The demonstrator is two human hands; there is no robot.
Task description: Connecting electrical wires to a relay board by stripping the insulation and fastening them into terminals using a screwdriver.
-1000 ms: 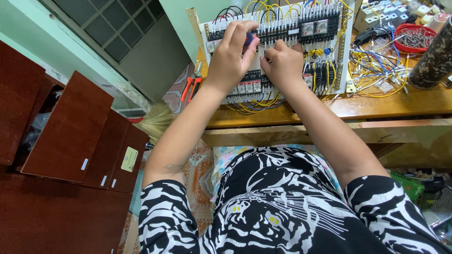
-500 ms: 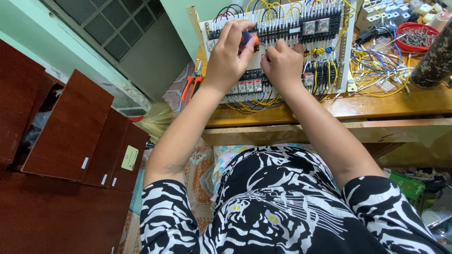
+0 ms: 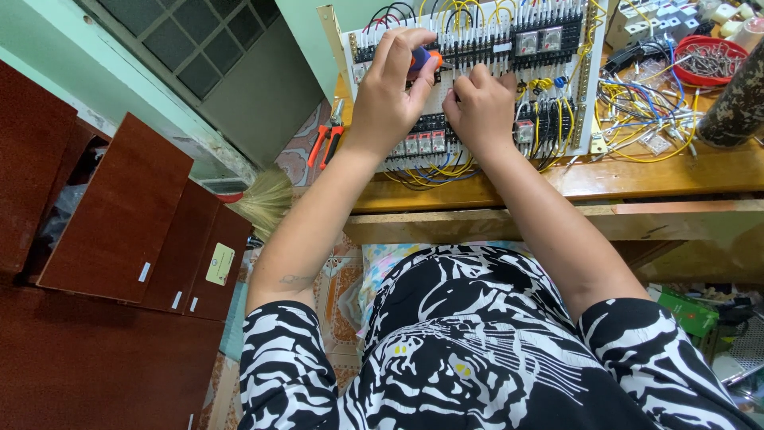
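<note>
Gripping a screwdriver [image 3: 424, 57] with a blue and orange handle, the left hand [image 3: 394, 91] has its fingers curled round the grip, and the tool lies sideways, its tip aimed toward the right hand [image 3: 480, 107]. Both hands rest against a white wiring panel [image 3: 549, 87] that leans on a wooden workbench [image 3: 652, 179]. The right hand is folded into a loose fist, fingertips pressed to the panel's middle rows; whether it pinches a wire or a screw cannot be told, since the fingers hide the spot. Rows of black terminal blocks and small relays run across the panel, with yellow wires [image 3: 434, 170] looping out below its lower edge. To the right on the bench lies a tangle of loose coloured wires [image 3: 637, 111], and beyond it a red bowl [image 3: 711, 57] of small metal parts. Orange-handled pliers [image 3: 328, 139] lie left of the panel, near the left wrist. Dark red wooden cabinets [image 3: 119, 215] stand at the left.
</note>
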